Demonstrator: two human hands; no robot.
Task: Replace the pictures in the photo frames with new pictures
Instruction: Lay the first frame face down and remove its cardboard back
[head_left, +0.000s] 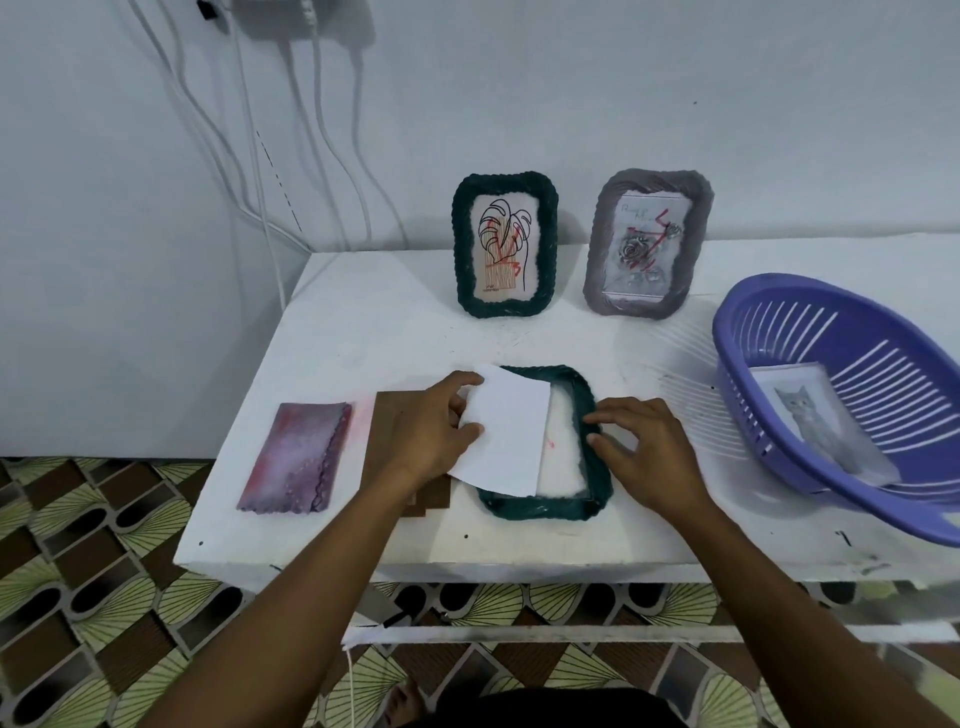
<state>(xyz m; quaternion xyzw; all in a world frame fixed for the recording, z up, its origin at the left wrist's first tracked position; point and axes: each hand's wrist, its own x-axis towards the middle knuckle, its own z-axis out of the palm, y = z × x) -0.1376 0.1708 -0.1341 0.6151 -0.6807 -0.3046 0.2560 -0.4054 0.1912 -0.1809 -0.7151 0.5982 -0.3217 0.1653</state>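
A dark green photo frame lies face down on the white table, its back open. My left hand pinches the left edge of a white picture sheet, which is tilted over the frame's opening. My right hand rests its fingertips on the frame's right rim. A second dark green frame with a leaf drawing and a grey frame with a rose picture stand upright at the back.
A brown backing board lies under my left wrist. A purple-pink pouch lies at the left. A purple slotted basket at the right holds a cat picture. White cables hang down the wall.
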